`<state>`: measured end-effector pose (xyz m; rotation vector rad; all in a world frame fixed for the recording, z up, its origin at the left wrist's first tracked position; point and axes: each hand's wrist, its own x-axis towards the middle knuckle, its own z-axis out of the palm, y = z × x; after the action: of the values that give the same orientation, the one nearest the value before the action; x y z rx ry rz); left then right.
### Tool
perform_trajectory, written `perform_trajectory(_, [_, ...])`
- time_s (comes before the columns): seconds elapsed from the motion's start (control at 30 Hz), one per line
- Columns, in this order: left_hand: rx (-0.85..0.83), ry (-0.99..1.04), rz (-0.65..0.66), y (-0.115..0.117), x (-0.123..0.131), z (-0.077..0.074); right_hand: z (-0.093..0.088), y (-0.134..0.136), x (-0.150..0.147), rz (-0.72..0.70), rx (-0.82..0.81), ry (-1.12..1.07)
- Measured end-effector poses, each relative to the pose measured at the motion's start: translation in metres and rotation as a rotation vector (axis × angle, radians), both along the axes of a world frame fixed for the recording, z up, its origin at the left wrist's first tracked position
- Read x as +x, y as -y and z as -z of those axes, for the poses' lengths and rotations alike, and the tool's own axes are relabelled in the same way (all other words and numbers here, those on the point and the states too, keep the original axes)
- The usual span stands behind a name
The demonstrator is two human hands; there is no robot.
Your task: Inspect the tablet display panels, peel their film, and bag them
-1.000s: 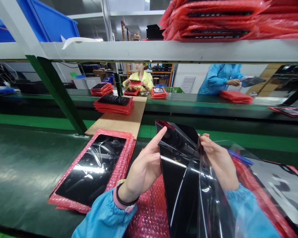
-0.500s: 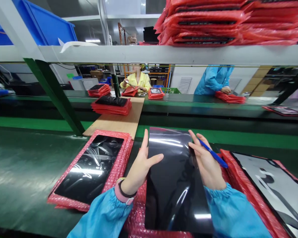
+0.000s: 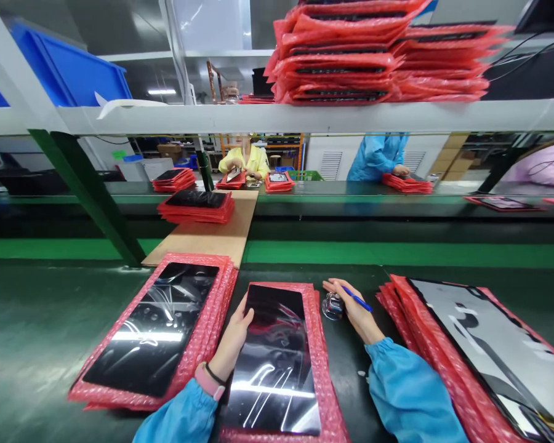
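A glossy black panel (image 3: 277, 363) lies on red bubble wrap (image 3: 327, 394) in front of me. My left hand (image 3: 233, 338) holds the panel's left edge, thumb on top. To the right, my right hand (image 3: 355, 307) has a blue pen (image 3: 357, 299) tucked between its fingers, and its fingers reach over a small shiny metal and clear round object (image 3: 333, 306) on the dark table; whether they touch it is unclear. Another black panel (image 3: 157, 326) rests on a red wrap stack at the left. At the right, a grey-silver panel (image 3: 493, 344) lies on more red wrap.
Above runs a white shelf beam (image 3: 258, 118) bearing piled red packages (image 3: 332, 61). A green post (image 3: 90, 197) slants down at the left. Behind are a wooden board (image 3: 203, 237) with a red stack (image 3: 198, 206), and people at a far bench.
The black panel, earlier raised between both hands, now lies on the red wrap. My right hand has left it and moved over to the small metal object. The view has shifted slightly.
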<state>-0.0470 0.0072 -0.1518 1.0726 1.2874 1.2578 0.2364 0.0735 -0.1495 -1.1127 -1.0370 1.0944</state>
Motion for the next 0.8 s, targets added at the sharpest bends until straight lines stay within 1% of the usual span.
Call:
perform_trajectory(0.07, [0.02,-0.036,-0.009,-0.002,0.001,0.008,0.001,0.003,0.001,-0.069,-0.011,-0.001])
perform_trajectory(0.13, [0.034,-0.079,-0.023,-0.002,0.003,0.012,0.001,0.005,0.003,-0.106,-0.016,0.005])
perform_trajectory(0.27, [0.081,-0.176,-0.071,0.002,0.005,0.013,0.004,0.003,0.005,-0.1,-0.013,0.011])
perform_trajectory(0.33, [0.101,-0.217,-0.101,0.007,0.006,0.012,0.004,0.004,0.005,-0.041,0.01,0.023])
perform_trajectory(0.43, [0.089,-0.236,-0.113,0.021,0.003,0.01,-0.001,0.015,0.0,0.122,0.091,0.047])
perform_trajectory(0.5, [-0.018,-0.164,-0.1,0.032,-0.002,0.009,-0.003,0.03,-0.007,0.198,0.157,0.063])
perform_trajectory(0.53, [-0.091,-0.112,-0.091,0.037,-0.005,0.007,-0.003,0.039,-0.013,0.198,0.188,0.082])
perform_trajectory(0.57, [-0.162,-0.056,-0.08,0.042,-0.009,0.006,-0.002,0.048,-0.019,0.172,0.216,0.113])
perform_trajectory(0.63, [-0.268,0.04,-0.06,0.048,-0.015,0.001,0.005,0.064,-0.035,0.035,0.262,0.242])
perform_trajectory(0.73, [-0.334,0.132,-0.036,0.05,-0.021,-0.009,0.02,0.077,-0.056,-0.181,0.24,0.323])
perform_trajectory(0.8, [-0.344,0.174,-0.034,0.048,-0.021,-0.02,0.028,0.078,-0.064,-0.255,0.235,0.328])
